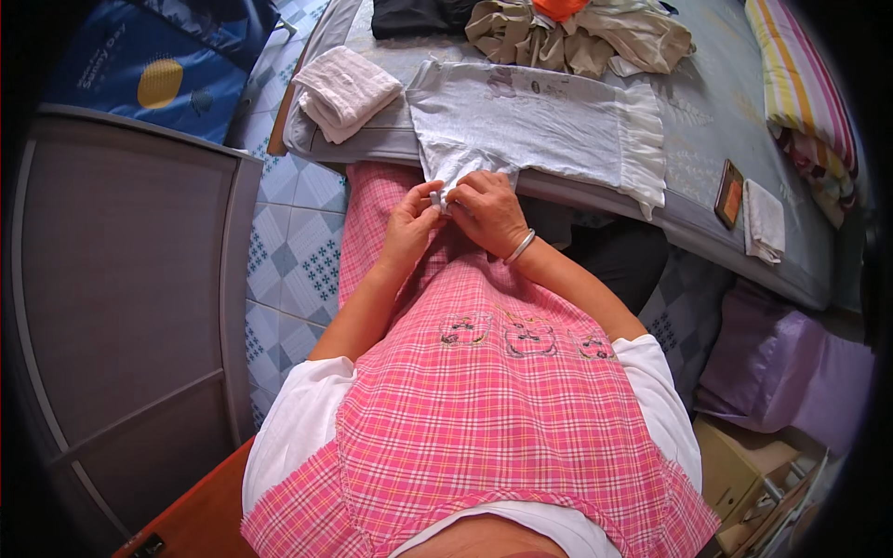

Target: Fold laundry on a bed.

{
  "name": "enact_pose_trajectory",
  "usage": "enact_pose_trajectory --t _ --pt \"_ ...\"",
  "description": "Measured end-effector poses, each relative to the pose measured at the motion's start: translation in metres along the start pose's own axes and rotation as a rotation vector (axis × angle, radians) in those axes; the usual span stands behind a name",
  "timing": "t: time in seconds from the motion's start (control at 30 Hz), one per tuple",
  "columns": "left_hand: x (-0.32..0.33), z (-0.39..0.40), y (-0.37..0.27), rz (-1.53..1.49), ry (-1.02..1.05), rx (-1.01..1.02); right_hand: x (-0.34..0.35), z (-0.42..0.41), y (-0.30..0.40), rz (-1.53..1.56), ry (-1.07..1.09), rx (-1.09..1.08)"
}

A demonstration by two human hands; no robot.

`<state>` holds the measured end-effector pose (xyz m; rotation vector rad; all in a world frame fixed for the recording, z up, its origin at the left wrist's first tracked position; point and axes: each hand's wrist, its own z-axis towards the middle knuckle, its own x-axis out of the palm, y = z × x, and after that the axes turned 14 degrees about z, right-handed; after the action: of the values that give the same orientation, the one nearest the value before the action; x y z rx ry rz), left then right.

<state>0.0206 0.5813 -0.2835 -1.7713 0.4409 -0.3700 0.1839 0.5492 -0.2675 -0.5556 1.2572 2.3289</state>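
Note:
A light grey garment [516, 118] with a faded print and a white ruffled hem [642, 139] lies sideways across the edge of the mattress. One narrow end of it, perhaps a sleeve, hangs toward my lap. My left hand [411, 220] pinches the tip of that end between thumb and fingers. Right beside it, my right hand [492, 213], with a silver bangle at the wrist, grips the same bunched cloth. The fingers hide part of the fabric between them. Below is the pink plaid apron [488, 411] that I wear.
On the mattress [704, 167] are a folded white towel [349, 94], heaped beige clothes [579, 35], black cloth [418, 17], a phone [729, 192], a small folded cloth [762, 220] and a striped quilt [802, 84]. A grey cabinet [125, 279] stands left; purple cloth [781, 370] hangs right.

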Motion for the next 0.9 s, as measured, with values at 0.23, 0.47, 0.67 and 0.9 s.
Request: enact_pose_trajectory --t 0.23,0.47,0.67,0.9 --pt "0.0004 -0.0013 -0.0016 -0.016 0.007 -0.005 0.0056 -0.0032 -0.0049 0.149 -0.056 0.056" --pt "0.0012 0.0005 0.0033 -0.01 0.031 0.036 0.0055 -0.0048 -0.006 0.142 -0.037 0.002" --pt "0.0007 0.0015 0.0062 -0.07 -0.068 -0.038 0.0029 -0.0067 -0.0031 0.102 -0.032 -0.089" --pt "0.0001 0.0006 0.0016 -0.079 -0.064 -0.068 0.0043 -0.0066 -0.0024 0.198 -0.066 0.006"
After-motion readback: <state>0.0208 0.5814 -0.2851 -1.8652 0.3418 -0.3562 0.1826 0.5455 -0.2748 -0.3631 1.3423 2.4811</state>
